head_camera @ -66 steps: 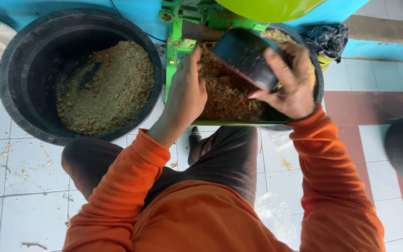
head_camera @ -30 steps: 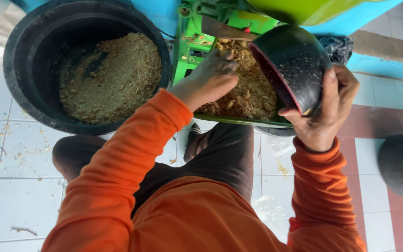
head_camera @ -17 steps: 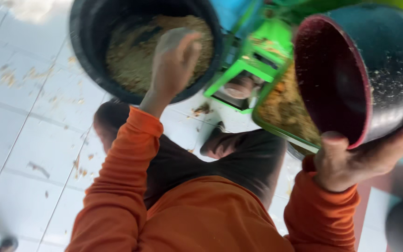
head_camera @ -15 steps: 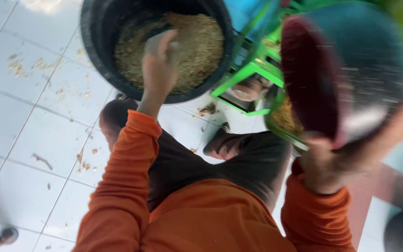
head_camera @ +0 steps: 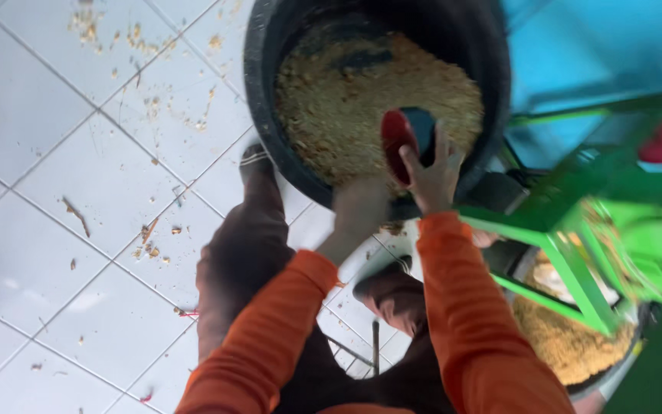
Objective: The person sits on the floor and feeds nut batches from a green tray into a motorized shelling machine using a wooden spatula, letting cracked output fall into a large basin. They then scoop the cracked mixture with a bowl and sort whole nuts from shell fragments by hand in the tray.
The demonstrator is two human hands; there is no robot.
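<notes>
Black plastic tub (head_camera: 270,115) of tan meal, top cut off at twelve o'clock. Right hand (head_camera: 432,175) clasps a small dark bowl (head_camera: 408,138) over its five o'clock rim; left hand (head_camera: 360,211) blurred, its grip unreadable.

The black tub (head_camera: 270,146) is cut off by the picture's top edge, so its far rim is out of view, and its near rim is hidden behind the left hand (head_camera: 358,215), itself smeared by motion so the fingers cannot be told apart. The small dark scoop with the red inside (head_camera: 406,138) is partly covered by the right hand (head_camera: 432,180) gripping it, and its contents cannot be seen. The green frame (head_camera: 576,222) is blurred and cropped at the right edge, as is the container of yellowish meal (head_camera: 568,345) beneath it.
</notes>
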